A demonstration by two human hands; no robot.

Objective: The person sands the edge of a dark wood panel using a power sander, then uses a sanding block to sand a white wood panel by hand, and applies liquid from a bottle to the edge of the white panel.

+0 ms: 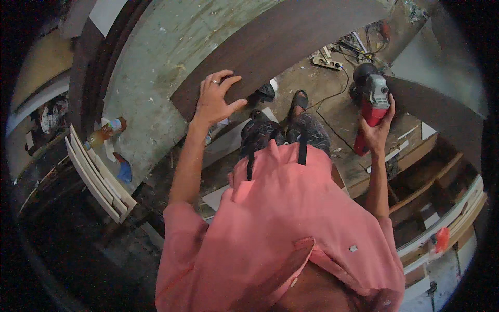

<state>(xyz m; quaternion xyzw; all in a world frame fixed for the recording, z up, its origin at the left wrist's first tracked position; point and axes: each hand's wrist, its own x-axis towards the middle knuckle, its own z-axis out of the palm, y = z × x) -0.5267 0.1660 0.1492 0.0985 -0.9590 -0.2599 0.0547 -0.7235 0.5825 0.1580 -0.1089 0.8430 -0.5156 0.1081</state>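
My right hand (378, 127) is wrapped round the red body of an angle grinder (373, 106). The tool has a grey metal head, and a dark round disc sits at its far end. My left hand (215, 99) is spread, thumb and fingers apart, with a ring on one finger. It is at the near left end of a long dark brown board (270, 47), which lies on a paint-stained greenish work surface (150, 88). Whether the palm presses on the board or just hovers there, I cannot tell.
A power strip (327, 63) with a black cable lies on the floor ahead, beside tangled cords. To the left are a bottle of brownish liquid (106, 131) and pale wooden slats (99, 177). An open wooden frame (426, 182) stands at the right. My sandalled foot (299, 101) is below.
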